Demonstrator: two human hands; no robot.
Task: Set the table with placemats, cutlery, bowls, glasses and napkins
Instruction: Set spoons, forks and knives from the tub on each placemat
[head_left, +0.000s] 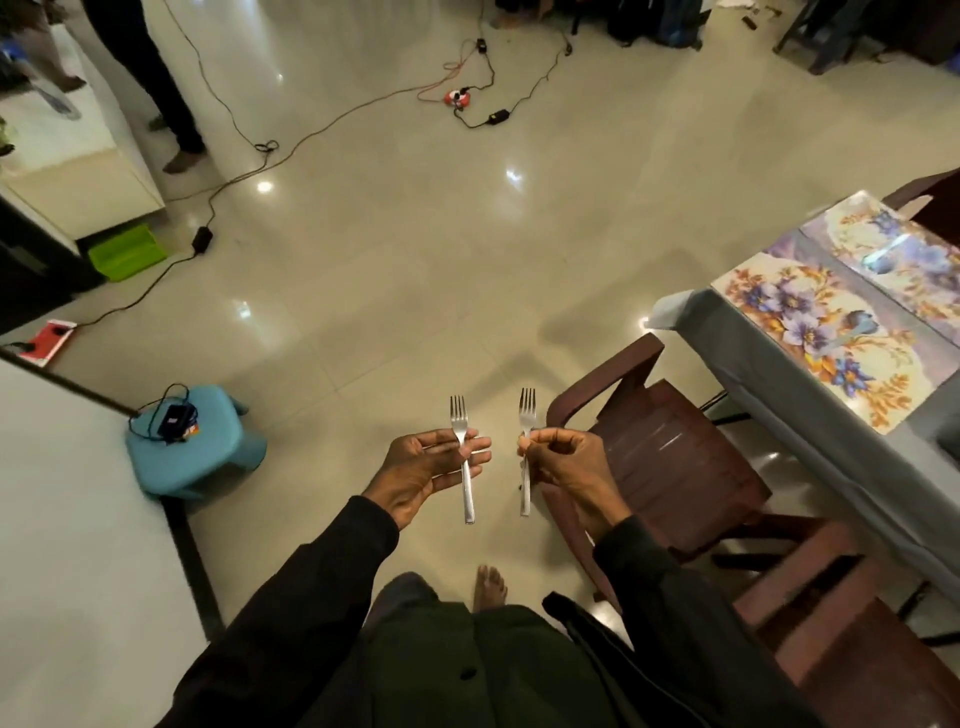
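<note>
Two forks are in the air over the floor (415, 286), neither yet at the bench (779, 395), which stands off to the right. Far left, a blue stool (197, 441) and loose cables (311, 135) lie on the floor; a step that way could catch a foot on them.

The left hand (426, 467) is palm up with its fingers nearly straight, and the left fork (466, 480) merely lies across them, tines away from the person. Whether the thumb pins it cannot be told. This looks like the weak point: a tilt of the palm or a quick turn towards the bench would likely let the fork slide off and drop.

The right hand (563, 457) has its fingers curled, pinching the right fork (525, 491) near the neck, the handle hanging below. That hold seems firmer, though the long free handle could swing.

A brown chair (670, 452) stands between the person and the bench's near edge; reaching over it might knock a handle against the chair back. On the bench, the near placemat (821, 338) sits at the near left corner and the far placemat (898, 254) just beyond it; a fork set hastily could land askew or nudge a mat over the edge
</note>
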